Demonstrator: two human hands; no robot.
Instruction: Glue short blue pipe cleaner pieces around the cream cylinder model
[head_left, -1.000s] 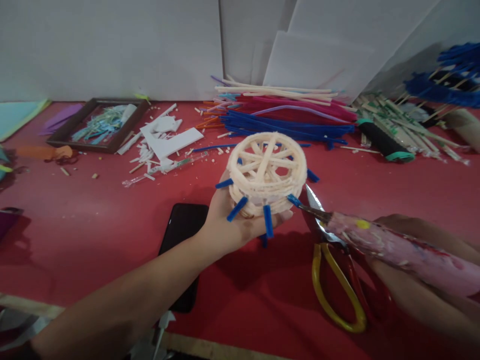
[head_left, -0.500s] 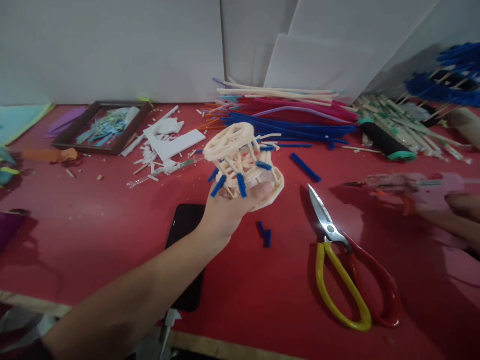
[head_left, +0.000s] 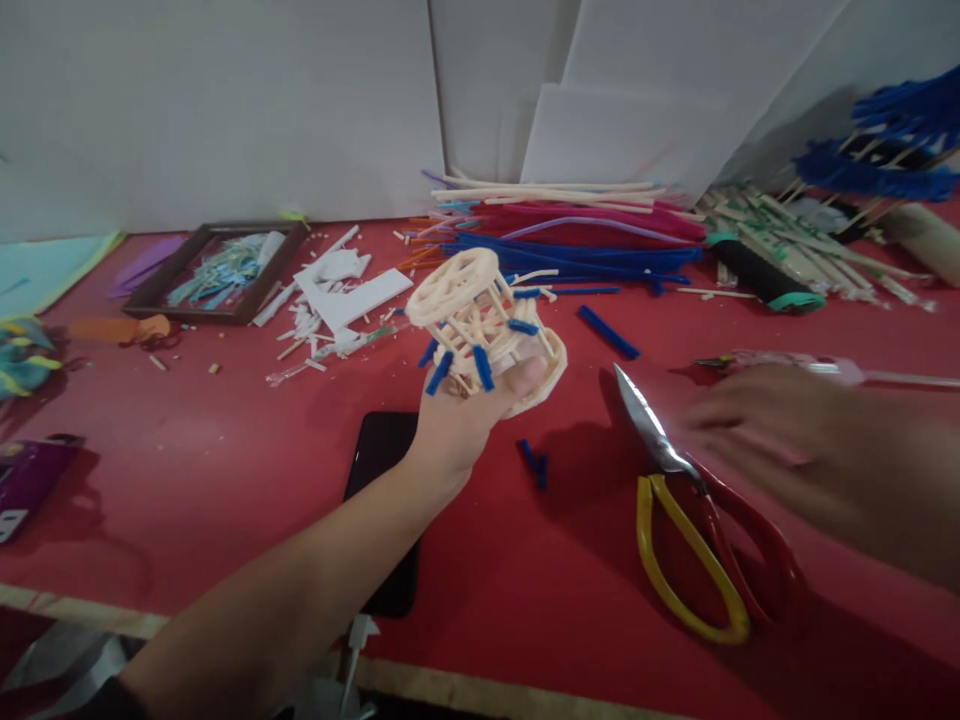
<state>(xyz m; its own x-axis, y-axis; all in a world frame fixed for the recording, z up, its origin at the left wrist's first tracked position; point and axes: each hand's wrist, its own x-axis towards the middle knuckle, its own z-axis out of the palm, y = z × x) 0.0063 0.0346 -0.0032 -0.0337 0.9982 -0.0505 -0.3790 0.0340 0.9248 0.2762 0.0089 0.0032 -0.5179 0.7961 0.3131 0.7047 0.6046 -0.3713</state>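
Note:
My left hand (head_left: 457, 420) is closed around the lower ring of a small cage-like craft (head_left: 480, 315). The craft is made of cream pipe cleaners and sticks, with short blue pieces poking out, and I hold it tilted above the red table (head_left: 225, 450). My right hand (head_left: 817, 455) is blurred by motion. It hovers with fingers stretched out and nothing in it, above the red-and-yellow-handled scissors (head_left: 664, 575). A pink glue gun (head_left: 795, 362) lies on the table just behind that hand.
A black phone (head_left: 382, 450) lies under my left wrist. Loose blue pieces (head_left: 534, 460) lie near the scissors. At the back are a pile of coloured pipe cleaners (head_left: 570, 235), white foam scraps (head_left: 341, 290), a brown frame (head_left: 217, 272), a black roller (head_left: 757, 272) and white boards (head_left: 637, 110).
My right hand has put the glue gun down on the table and come back over the scissors. My left hand has tipped the craft onto its side and lifted it slightly.

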